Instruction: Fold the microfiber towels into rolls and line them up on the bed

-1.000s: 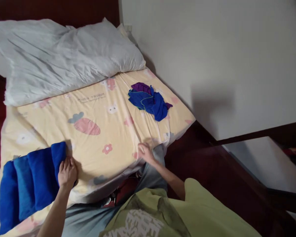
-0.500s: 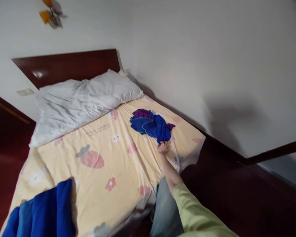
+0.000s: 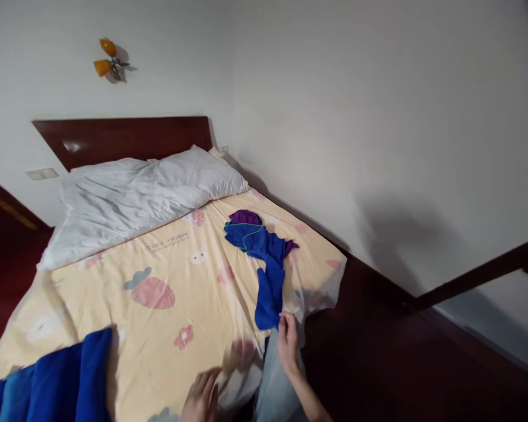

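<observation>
My right hand point(image 3: 289, 340) pinches the lower end of a blue garment point(image 3: 270, 287) over the near right edge of the bed. The garment stretches from my fingers back to a crumpled heap, where thin green edging shows. Purple cloth point(image 3: 246, 217) peeks out behind and beside it. At the bottom of the view, my left hand point(image 3: 201, 398) hovers near the bed's front edge, fingers extended and nothing in them. Folded blue cloths point(image 3: 66, 375) lie side by side at the lower left; they are partly cut off by the frame.
The bed has a cream sheet point(image 3: 149, 334) with strawberry and rabbit prints. A long white pillow point(image 3: 149, 199) rests against the dark wooden headboard point(image 3: 132, 138). White walls point(image 3: 378, 117) stand behind and to the right. My leg point(image 3: 275, 381) is close to the bed edge.
My right hand has drawn one end of the blue garment toward me, lengthening it out of the heap. My left hand has come into view at the bottom. The view has shifted slightly.
</observation>
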A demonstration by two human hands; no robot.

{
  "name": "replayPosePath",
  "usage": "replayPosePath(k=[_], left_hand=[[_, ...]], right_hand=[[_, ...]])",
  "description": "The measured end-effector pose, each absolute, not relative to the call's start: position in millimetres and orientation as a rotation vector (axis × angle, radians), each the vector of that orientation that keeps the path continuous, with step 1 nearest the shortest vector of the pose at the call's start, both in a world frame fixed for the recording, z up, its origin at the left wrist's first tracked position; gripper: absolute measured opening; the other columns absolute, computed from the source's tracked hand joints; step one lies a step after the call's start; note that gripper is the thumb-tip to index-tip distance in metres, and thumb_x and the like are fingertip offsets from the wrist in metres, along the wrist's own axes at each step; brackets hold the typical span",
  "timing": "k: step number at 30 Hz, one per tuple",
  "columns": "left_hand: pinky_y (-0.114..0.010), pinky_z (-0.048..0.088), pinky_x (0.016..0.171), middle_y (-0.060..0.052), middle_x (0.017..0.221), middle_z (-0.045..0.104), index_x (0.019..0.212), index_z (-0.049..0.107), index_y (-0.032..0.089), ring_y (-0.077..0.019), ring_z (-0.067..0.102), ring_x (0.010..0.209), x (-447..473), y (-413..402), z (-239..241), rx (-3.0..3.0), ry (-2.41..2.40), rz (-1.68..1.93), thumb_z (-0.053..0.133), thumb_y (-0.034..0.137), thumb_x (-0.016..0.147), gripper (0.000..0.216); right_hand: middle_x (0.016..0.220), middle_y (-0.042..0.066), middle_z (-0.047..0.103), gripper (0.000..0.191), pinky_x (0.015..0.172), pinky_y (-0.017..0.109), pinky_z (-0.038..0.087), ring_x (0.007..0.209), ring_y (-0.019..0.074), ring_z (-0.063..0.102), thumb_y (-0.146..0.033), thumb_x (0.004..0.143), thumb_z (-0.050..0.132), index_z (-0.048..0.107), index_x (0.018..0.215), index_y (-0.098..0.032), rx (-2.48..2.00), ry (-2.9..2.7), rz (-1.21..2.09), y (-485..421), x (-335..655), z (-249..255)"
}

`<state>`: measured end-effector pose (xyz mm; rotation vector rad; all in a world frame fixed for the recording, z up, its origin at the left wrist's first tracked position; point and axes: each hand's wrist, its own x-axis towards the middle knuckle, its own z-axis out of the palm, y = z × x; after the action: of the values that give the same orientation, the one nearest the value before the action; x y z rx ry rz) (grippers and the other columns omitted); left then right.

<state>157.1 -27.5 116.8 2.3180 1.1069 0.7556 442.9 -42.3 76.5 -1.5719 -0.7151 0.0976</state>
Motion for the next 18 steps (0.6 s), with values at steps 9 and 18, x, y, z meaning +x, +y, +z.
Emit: replayPosePath(k=[9,18], left_hand=[[-0.041,0.058,0.103,-0.014,0.127,0.068,0.134,0.065,0.024,-0.0253,0.068,0.117,228.2,-64.2,167.0,2.18,0.684,0.751,0.059,0.018,0.093,0.042],[-0.027,0.055,0.081,-0.007,0.099,0.068,0.103,0.063,0.021,-0.0172,0.066,0.09,140.9,-116.8,171.0,2.077,1.048,1.038,0.047,0.013,0.096,0.02]], right_hand=[[0.09,0.005,0.076,0.021,0.074,0.028,0.06,0.082,0.0199,0.074,-0.036,0.106,0.05,0.067,0.101,-0.024,-1.422,-1.2,0.251,-129.0,349.4,115.5],[0.081,0.0,0.068,0.01,0.072,0.028,0.057,0.072,0.0166,0.066,-0.02,0.089,0.076,0.07,0.097,-0.024,-1.019,-1.941,0.641,-104.6,341.9,172.8]])
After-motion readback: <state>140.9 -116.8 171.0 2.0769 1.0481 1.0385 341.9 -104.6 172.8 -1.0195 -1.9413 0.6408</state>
